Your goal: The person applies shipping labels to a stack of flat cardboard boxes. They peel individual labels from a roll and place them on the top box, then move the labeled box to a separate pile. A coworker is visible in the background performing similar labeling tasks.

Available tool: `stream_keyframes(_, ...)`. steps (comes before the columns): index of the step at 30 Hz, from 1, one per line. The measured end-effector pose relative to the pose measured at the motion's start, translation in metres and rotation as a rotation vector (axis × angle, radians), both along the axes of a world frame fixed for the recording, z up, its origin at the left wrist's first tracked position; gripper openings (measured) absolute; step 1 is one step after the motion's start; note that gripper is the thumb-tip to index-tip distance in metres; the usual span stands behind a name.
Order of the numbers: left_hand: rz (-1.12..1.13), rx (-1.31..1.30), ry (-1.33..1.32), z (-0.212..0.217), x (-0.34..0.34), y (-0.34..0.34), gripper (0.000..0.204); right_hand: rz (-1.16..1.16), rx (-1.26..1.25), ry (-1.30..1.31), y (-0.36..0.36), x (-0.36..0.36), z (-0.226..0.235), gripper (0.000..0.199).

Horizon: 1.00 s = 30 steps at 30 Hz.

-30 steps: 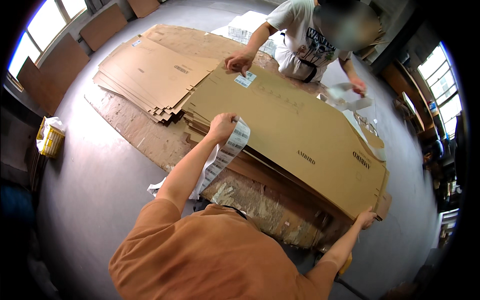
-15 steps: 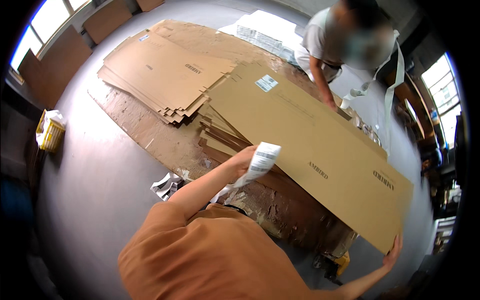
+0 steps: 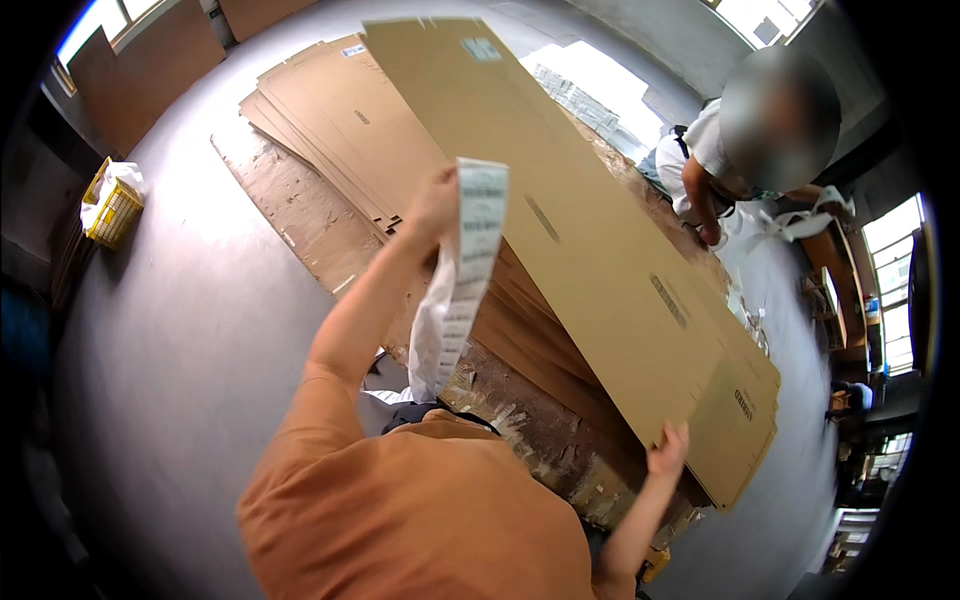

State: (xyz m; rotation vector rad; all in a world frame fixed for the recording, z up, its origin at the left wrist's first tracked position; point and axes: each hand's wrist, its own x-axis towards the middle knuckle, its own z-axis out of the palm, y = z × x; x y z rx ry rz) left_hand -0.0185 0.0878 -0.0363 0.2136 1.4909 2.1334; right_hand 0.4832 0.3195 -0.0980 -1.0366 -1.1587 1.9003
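My left hand [image 3: 436, 205] is closed on a strip of white printed labels [image 3: 480, 215], which hangs down toward my waist. Under the strip's far side runs the top flattened cardboard box [image 3: 565, 210], a long brown sheet with a pale label [image 3: 481, 49] near its far end. At its near-right corner, my right hand [image 3: 668, 452] holds the edge, fingers bent over it. Beneath lie more flattened boxes [image 3: 748, 440], their ends showing past the top sheet. The sheet's far end now overlaps a second stack of flattened boxes [image 3: 330, 110] on the left.
Both stacks rest on a worn brown board [image 3: 290, 215]. Across from me a person [image 3: 715, 150] bends over, a white strip near their hand. A white bundled pile [image 3: 590, 95] stands behind. On the floor at left is a yellow basket [image 3: 118, 213]; boards lean by the window.
The top flattened box has slid away to the far left, my right hand moving with its corner. My left hand has raised the label strip higher. The person opposite has shifted right.
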Motion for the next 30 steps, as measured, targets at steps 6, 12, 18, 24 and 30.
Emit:
stream_keyframes(6, 0.309, -0.379, 0.438, -0.003, -0.054, -0.126, 0.024, 0.041, -0.233, 0.116, -0.088, -0.319, 0.001, 0.043)
stream_keyframes(12, 0.08, -0.516, 0.884, -0.007, -0.006, -0.198, 0.032, 0.086, -0.18, 0.228, -0.148, -0.504, -0.037, 0.03)
stream_keyframes(18, 0.143, -0.534, 0.96, 0.001, 0.007, -0.193, 0.024, 0.502, -0.347, -0.036, -0.116, -0.531, -0.099, 0.042)
stream_keyframes(24, 0.064, -0.362, 0.548, 0.011, 0.011, -0.134, 0.01, 0.865, 0.109, 0.126, -0.15, -0.42, 0.02, 0.052)
stream_keyframes(30, -0.292, -0.273, 0.598, 0.031, 0.028, -0.042, 0.01, 0.627, 0.408, 0.15, -0.144, -0.338, 0.096, 0.036)
